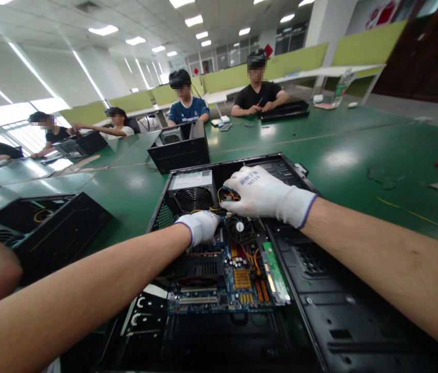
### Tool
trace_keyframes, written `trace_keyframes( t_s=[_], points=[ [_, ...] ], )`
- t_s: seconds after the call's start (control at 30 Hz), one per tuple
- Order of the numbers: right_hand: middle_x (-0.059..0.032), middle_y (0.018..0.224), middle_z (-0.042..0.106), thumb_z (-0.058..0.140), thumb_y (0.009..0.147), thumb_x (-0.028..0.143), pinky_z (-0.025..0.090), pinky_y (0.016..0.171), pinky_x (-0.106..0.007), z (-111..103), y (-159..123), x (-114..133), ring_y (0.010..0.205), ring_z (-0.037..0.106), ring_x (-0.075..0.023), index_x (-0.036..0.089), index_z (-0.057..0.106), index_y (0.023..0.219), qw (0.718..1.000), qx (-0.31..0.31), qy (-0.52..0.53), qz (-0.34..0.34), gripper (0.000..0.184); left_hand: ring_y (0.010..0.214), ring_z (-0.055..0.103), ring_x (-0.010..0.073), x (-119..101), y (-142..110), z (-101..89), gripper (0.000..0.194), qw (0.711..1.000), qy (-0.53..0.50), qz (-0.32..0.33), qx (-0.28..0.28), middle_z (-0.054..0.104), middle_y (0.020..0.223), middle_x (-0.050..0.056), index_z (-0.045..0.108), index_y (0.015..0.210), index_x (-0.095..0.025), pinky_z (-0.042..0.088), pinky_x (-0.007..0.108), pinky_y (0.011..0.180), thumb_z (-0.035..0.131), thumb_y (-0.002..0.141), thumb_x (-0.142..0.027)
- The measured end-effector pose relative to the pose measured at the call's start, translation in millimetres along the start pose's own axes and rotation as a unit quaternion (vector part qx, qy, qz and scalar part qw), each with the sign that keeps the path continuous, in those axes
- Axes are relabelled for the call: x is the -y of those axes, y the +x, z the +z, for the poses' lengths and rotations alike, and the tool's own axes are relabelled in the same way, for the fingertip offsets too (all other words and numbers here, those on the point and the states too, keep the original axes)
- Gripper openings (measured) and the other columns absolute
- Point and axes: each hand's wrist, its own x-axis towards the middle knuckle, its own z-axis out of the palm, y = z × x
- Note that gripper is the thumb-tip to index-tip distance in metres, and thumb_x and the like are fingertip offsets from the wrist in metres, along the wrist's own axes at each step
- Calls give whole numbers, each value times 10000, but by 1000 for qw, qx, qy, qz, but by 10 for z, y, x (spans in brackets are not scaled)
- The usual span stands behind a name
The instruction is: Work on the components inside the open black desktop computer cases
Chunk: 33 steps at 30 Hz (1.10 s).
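**Right hand (256,192), left hand (203,228) inside one open computer case (215,336)**

Glove (250,178), right: "N518". One power supply (193,180) beyond left hand, label too small. Right thumb and forefinger at cables (231,195), grip unclear; left fingertips hidden, cannot tell. One cooler fan (239,228) just right of left hand. At least three other cases (182,155) beyond and leftward.

Partitions (370,44), a green worktable (250,147) and open computer cases (219,334) mark an office-like workshop.

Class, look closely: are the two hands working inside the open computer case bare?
No, the left hand and right hand both wear white gloves.
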Motion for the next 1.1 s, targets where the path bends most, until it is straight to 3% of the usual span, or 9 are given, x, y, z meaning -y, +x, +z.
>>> trace_keyframes(
  t_s=[0.57,1.1],
  points=[
    [-139,1159,715,511,898,600,426,898,-426,-15,-11,10,1086,615,-327,186,712,1115,1000,4,7,0,509,1155,673,332,-26,-22,-33,648,1000,0,7,6,698,1272,136,640,1270,-182,551,415,1005,837,671,-328],
    [-136,1157,717,519,888,608,438,900,-420,-17,-9,23,1079,622,-328,179,714,1119,1000,12,4,-9,525,1234,632,330,-41,-30,-61,725,1000,3,7,13,648,1367,136,590,1353,-196,517,414,1062,849,685,-308]
  ],
)
